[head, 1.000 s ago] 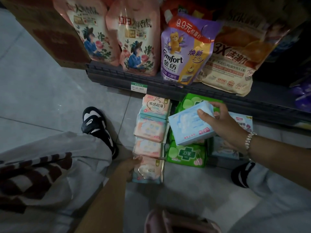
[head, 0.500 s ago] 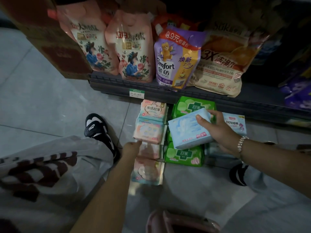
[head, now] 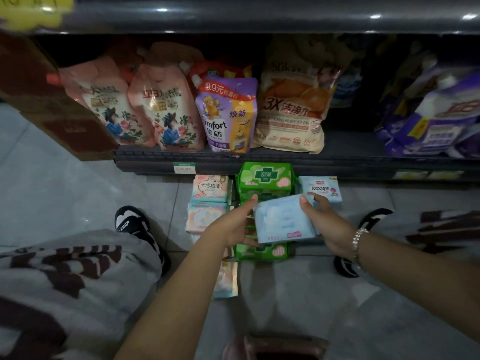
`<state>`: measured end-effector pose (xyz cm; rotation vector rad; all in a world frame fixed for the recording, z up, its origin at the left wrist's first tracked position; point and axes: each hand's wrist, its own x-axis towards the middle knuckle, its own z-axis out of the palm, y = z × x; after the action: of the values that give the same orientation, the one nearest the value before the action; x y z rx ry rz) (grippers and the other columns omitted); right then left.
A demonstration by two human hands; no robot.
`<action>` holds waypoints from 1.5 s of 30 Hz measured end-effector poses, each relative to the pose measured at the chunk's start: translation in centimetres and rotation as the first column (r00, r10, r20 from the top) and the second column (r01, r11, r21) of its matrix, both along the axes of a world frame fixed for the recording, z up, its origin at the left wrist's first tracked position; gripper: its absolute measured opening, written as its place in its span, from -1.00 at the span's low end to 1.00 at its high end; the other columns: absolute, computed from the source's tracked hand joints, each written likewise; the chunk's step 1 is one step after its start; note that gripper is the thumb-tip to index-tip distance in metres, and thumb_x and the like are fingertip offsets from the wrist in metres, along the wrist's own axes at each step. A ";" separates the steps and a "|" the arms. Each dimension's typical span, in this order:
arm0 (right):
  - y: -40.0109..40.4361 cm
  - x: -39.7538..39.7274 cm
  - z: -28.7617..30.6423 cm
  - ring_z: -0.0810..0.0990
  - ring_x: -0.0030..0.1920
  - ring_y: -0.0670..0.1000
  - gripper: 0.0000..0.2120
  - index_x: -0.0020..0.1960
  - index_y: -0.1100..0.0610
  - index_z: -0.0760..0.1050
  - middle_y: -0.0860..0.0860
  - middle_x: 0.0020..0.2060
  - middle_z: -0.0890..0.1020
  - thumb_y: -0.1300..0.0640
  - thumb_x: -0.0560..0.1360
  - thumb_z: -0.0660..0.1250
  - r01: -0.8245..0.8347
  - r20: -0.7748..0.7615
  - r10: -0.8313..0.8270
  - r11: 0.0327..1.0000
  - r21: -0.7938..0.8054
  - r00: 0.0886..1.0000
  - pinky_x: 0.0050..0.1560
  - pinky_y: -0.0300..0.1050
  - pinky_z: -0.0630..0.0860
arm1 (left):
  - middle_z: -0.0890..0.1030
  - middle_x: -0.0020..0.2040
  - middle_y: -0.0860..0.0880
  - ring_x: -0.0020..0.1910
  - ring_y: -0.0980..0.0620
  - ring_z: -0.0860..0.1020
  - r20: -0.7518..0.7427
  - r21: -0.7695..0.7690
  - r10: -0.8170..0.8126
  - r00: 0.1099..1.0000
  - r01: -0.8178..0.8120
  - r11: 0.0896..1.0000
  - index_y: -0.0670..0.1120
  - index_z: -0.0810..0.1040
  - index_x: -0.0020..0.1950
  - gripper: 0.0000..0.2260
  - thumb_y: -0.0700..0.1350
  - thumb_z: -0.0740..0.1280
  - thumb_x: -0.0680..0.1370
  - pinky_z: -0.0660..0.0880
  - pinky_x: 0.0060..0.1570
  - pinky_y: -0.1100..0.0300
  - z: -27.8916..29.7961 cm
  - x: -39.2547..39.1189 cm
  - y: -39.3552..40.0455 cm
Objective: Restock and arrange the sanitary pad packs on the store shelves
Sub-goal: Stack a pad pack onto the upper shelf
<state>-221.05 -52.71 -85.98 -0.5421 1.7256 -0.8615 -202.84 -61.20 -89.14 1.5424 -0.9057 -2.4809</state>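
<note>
A light blue pad pack (head: pixel 281 219) is held above the floor between both hands. My right hand (head: pixel 327 224) grips its right edge, thumb on top. My left hand (head: pixel 233 224) holds its left edge, a finger laid along the top corner. Under it lie green pad packs (head: pixel 265 179) in a row on the tiles. To their left runs a row of pink pad packs (head: pixel 211 188), the nearest partly hidden by my left arm. Another light blue pack (head: pixel 322 189) lies to the right of the green ones.
The dark bottom shelf (head: pixel 345 152) holds pink detergent pouches (head: pixel 166 110), a purple Comfort pouch (head: pixel 226 115), an orange pouch (head: pixel 293 105) and purple packs (head: pixel 436 120). A brown carton (head: pixel 52 110) stands at left. My sandalled feet (head: pixel 135 224) and knees flank the packs; a pink basket (head: pixel 275 346) sits near me.
My left hand left the pink packs and came across to take the left edge of the blue pack. The view tilted upward, showing more of the shelf.
</note>
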 end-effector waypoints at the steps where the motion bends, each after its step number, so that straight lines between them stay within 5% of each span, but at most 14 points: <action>1: 0.4 -0.4 0.0 0.53 0.12 0.05 -0.59 0.39 0.00 0.22 0.03 0.18 0.51 -0.09 0.59 0.16 0.031 0.017 -0.030 0.999 -0.011 0.999 0.16 0.01 0.50 | 0.50 0.22 -0.18 0.27 -0.22 0.48 -0.016 0.000 0.019 1.000 -0.019 1.000 -0.05 0.52 0.11 -0.60 0.25 0.17 0.58 0.54 0.03 -0.12 0.2 -0.6 0.0; 4: 1.4 -1.6 -0.4 0.56 0.09 0.07 -0.66 0.33 0.09 0.34 0.05 0.18 0.55 -0.06 0.64 0.10 0.150 0.096 -0.149 0.989 -0.004 0.984 0.15 0.03 0.51 | 0.52 0.14 -0.14 0.23 -0.18 0.49 -0.028 -0.019 0.064 0.998 -0.064 0.998 -0.05 0.50 0.11 -0.69 0.17 0.23 0.58 0.53 0.02 -0.11 0.9 -3.1 0.6; 9: 2.3 -4.3 -0.7 0.55 0.02 0.12 -0.71 0.20 0.12 0.41 0.09 0.03 0.56 -0.03 0.65 0.07 0.222 0.168 -0.237 0.970 0.103 0.957 0.06 0.04 0.48 | 0.54 0.11 -0.10 -0.10 -0.05 0.54 0.119 -0.140 -0.005 0.993 0.022 0.990 -0.13 0.34 0.40 -0.55 0.06 0.28 0.60 0.53 -0.26 0.05 -0.5 -7.7 2.9; 14: 2.9 -7.8 -2.3 0.63 -0.13 0.17 -0.60 0.10 0.21 0.52 0.18 -0.05 0.63 -0.12 0.62 0.14 0.262 0.156 -0.304 0.934 0.243 0.940 -0.03 0.06 0.57 | 0.57 -0.10 -0.05 -0.20 -0.02 0.56 0.161 -0.060 -0.122 0.979 0.134 0.989 -0.08 0.43 0.16 -0.73 0.09 0.23 0.61 0.53 -0.23 0.05 -1.7 -10.8 4.7; 18: 4.1 -9.5 -5.8 0.69 -0.14 0.17 -0.58 0.06 0.26 0.57 0.16 -0.10 0.69 -0.11 0.58 0.22 0.273 0.076 -0.307 0.917 0.290 0.949 -0.01 0.14 0.61 | 0.60 0.01 -0.10 -0.16 -0.04 0.58 0.211 -0.024 -0.154 0.965 0.162 0.986 -0.09 0.48 0.24 -0.63 0.14 0.25 0.59 0.52 -0.22 0.05 -4.2 -12.3 5.3; 21: 4.7 -9.7 -7.2 0.69 -0.18 0.09 -0.69 -0.02 0.20 0.52 0.08 -0.26 0.68 0.03 0.65 0.11 0.258 0.199 -0.328 0.914 0.312 0.923 -0.28 -0.06 0.60 | 0.60 0.10 -0.11 -0.09 -0.09 0.59 0.254 -0.006 -0.159 0.954 0.166 0.986 -0.05 0.48 0.18 -0.69 0.15 0.26 0.58 0.51 -0.27 0.08 -5.7 -12.9 5.3; 25: 4.6 -10.5 -9.0 0.58 -0.49 -0.08 -0.77 -0.02 0.20 0.48 0.01 -0.42 0.61 0.16 0.66 0.09 0.256 0.168 -0.317 0.917 0.306 0.934 -0.56 -0.29 0.42 | 0.61 0.12 -0.14 -0.11 -0.08 0.59 0.242 0.014 -0.061 0.968 0.059 0.998 -0.08 0.50 0.21 -0.69 0.09 0.26 0.60 0.52 -0.26 0.09 -7.7 -13.8 5.1; 28: 5.1 -11.3 -9.9 0.51 -0.33 0.04 -0.83 0.12 0.23 0.43 0.10 -0.26 0.53 0.24 0.63 0.09 0.247 0.147 -0.322 0.891 0.380 0.935 -0.40 -0.20 0.47 | 0.62 0.12 -0.14 -0.14 -0.04 0.59 0.231 0.012 -0.002 0.973 -0.001 1.000 -0.10 0.51 0.23 -0.73 0.01 0.28 0.60 0.54 -0.26 0.12 -9.0 -14.4 5.4; 30: 5.6 -11.7 -10.5 0.48 -0.26 0.03 -0.86 0.08 0.16 0.41 0.09 -0.20 0.52 0.14 0.63 0.11 0.198 0.163 -0.285 0.889 0.412 0.944 -0.18 -0.14 0.44 | 0.62 0.13 -0.18 -0.08 -0.10 0.62 0.270 -0.037 0.028 0.963 -0.019 0.999 -0.15 0.52 0.22 -0.74 -0.04 0.32 0.59 0.59 -0.23 0.06 -9.8 -14.8 5.6; 32: 6.2 -11.8 -11.1 0.50 -0.24 0.01 -0.81 -0.04 0.12 0.46 0.09 -0.14 0.56 0.04 0.62 0.14 0.175 0.173 -0.276 0.879 0.444 0.946 -0.18 -0.16 0.44 | 0.63 0.06 -0.20 -0.09 -0.12 0.62 0.309 -0.053 0.019 0.951 -0.002 0.999 -0.17 0.52 0.16 -0.78 -0.08 0.34 0.58 0.59 -0.13 -0.03 -10.9 -15.0 5.7; 34: 6.3 -11.3 -11.4 0.56 -0.26 -0.01 -0.77 -0.08 0.16 0.51 0.05 -0.22 0.63 0.06 0.62 0.19 0.204 0.162 -0.301 0.875 0.439 0.940 -0.30 -0.21 0.54 | 0.63 -0.03 -0.19 -0.18 -0.08 0.60 0.341 -0.066 -0.007 0.940 0.032 0.997 -0.16 0.53 0.05 -0.89 -0.16 0.34 0.57 0.56 -0.16 0.05 -11.5 -15.0 5.9; 37: 6.7 -11.0 -13.6 0.64 -0.06 0.08 -0.74 0.08 0.21 0.55 0.12 -0.01 0.68 0.02 0.60 0.25 0.202 0.070 -0.251 0.891 0.406 0.965 0.03 -0.02 0.60 | 0.66 0.01 -0.19 -0.08 -0.10 0.62 0.432 -0.138 -0.117 0.895 0.193 0.971 -0.19 0.60 -0.03 -0.82 -0.11 0.41 0.46 0.54 -0.08 0.08 -12.3 -15.1 6.1; 40: 7.1 -11.0 -14.4 0.57 0.05 0.12 -0.79 0.14 0.32 0.54 0.15 0.05 0.59 0.24 0.54 0.33 0.146 -0.035 -0.146 0.880 0.452 0.989 0.06 -0.09 0.51 | 0.66 0.04 -0.19 0.00 -0.14 0.63 0.504 -0.161 -0.244 0.829 0.367 0.916 -0.24 0.63 0.09 -0.71 -0.08 0.39 0.48 0.53 -0.09 0.09 -12.4 -15.3 6.5; 45: 8.0 -11.4 -16.7 0.58 0.10 0.15 -0.78 0.06 0.31 0.59 0.16 0.06 0.62 0.21 0.48 0.42 0.047 -0.119 0.010 0.884 0.465 0.993 0.18 -0.03 0.49 | 0.64 0.05 -0.18 0.05 -0.15 0.62 0.496 -0.163 -0.262 0.828 0.385 0.908 -0.27 0.59 0.14 -0.77 -0.21 0.32 0.54 0.48 -0.14 0.16 -13.3 -15.0 7.0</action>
<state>-232.49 -44.67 -102.66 -0.2519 1.9664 -0.4016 -217.86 -54.16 -102.47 2.0714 -1.6207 -2.0766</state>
